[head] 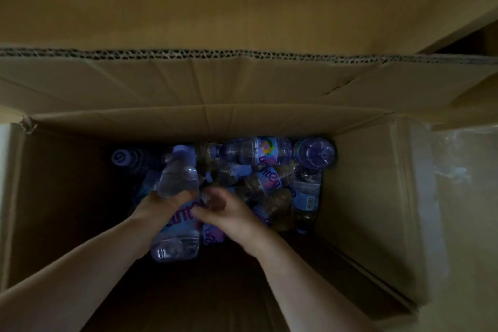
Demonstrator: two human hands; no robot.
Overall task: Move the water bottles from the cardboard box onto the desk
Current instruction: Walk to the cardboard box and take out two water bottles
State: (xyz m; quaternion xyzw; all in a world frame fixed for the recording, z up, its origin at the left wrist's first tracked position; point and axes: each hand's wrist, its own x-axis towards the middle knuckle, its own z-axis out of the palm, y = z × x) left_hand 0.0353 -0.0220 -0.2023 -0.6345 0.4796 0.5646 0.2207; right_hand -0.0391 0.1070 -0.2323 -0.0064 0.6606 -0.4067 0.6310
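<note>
Cardboard box: the cardboard box [363, 183] stood open, its flaps folded back, and the head camera looked straight down into its dim interior.
Bottles left inside: a loose heap of water bottles [258, 170] lay on their sides against the far wall of the box; one labelled bottle [256, 152] lay across the back and another [307, 191] lay along the right side, with one base [315, 152] facing up in the far right corner.
Left hand: the left hand [161, 206] had its fingers [186, 194] clenched round the middle of a clear bottle [177, 170] with a pale purple cap, raised above the heap.
Right hand: the right hand [226, 213] reached in just beside the left, its fingers curled over bottles in the heap; blur and shadow hid whether they had closed on one.
Tabletop: not in view, so the number of bottles already set there could not be told.
Progress: judged from the box alone, the task was well short of finished, since many bottles were still inside and the one in hand had not cleared the box walls.
Remaining: lifting this bottle out, setting it down, then repeating for the heap.
</note>
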